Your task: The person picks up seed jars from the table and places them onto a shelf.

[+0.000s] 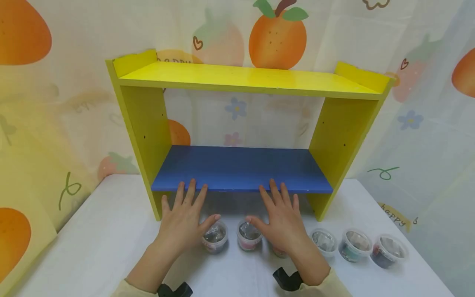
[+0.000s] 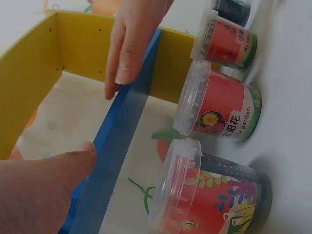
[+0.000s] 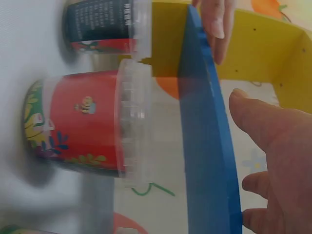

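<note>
A small shelf unit stands on the table, with yellow sides and a yellow top board (image 1: pixel 230 78) above a blue shelf board (image 1: pixel 237 165). My left hand (image 1: pixel 185 222) is spread flat, palm down, with its fingertips at the front edge of the blue board, left of centre. To the right of centre, my right hand (image 1: pixel 282 222) lies likewise, fingers spread at the same edge. Neither holds anything. Below the hands stand clear-lidded plastic cups with printed labels; one cup (image 1: pixel 215 237) is by the left thumb, another cup (image 1: pixel 249 236) by the right thumb. The right hand partly hides a third.
Further lidded cups (image 1: pixel 355 245) stand in a row toward the right of the white table (image 1: pixel 92 247). In the left wrist view a red-labelled cup (image 2: pixel 222 102) is upright near the blue board. A fruit-printed cloth (image 1: pixel 334 33) hangs behind the shelf.
</note>
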Motion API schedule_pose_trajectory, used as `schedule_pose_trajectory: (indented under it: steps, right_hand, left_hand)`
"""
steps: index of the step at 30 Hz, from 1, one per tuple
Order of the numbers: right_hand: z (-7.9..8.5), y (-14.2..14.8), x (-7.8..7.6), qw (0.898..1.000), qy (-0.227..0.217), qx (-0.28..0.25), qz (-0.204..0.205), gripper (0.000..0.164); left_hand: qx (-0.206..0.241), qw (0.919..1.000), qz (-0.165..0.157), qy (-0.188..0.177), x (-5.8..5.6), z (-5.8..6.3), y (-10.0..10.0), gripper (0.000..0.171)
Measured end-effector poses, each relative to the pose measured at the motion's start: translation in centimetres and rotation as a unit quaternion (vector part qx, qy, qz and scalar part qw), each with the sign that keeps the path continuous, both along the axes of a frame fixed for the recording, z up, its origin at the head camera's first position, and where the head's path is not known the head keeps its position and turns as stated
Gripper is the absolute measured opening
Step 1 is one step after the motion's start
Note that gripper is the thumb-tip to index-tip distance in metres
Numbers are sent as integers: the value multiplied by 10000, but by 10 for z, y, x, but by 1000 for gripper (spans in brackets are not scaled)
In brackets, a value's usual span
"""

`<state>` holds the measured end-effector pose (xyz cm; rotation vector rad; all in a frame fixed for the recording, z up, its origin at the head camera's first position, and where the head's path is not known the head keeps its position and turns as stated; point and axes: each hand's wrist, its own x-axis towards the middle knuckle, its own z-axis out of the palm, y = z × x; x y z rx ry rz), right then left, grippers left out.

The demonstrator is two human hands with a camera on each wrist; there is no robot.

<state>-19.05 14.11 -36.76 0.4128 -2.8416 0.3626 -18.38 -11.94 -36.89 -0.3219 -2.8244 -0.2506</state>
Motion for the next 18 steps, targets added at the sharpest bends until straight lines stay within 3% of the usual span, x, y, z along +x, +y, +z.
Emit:
schedule_pose_trajectory:
  steps: [11, 15, 18]
  right_hand:
    - [8, -3, -4, 9999, -144, 13, 10, 91]
    - [3, -1, -2, 9998, -193, -56, 37, 90]
    - [-2, 0, 0, 9997, -237, -37, 66, 90]
  left_hand:
    - [-434, 9972, 91, 605, -6, 15, -2, 83]
    - [-371, 9978, 15, 546, -8, 17, -7, 77]
    - [-30, 9990, -195, 401, -8, 17, -18, 69]
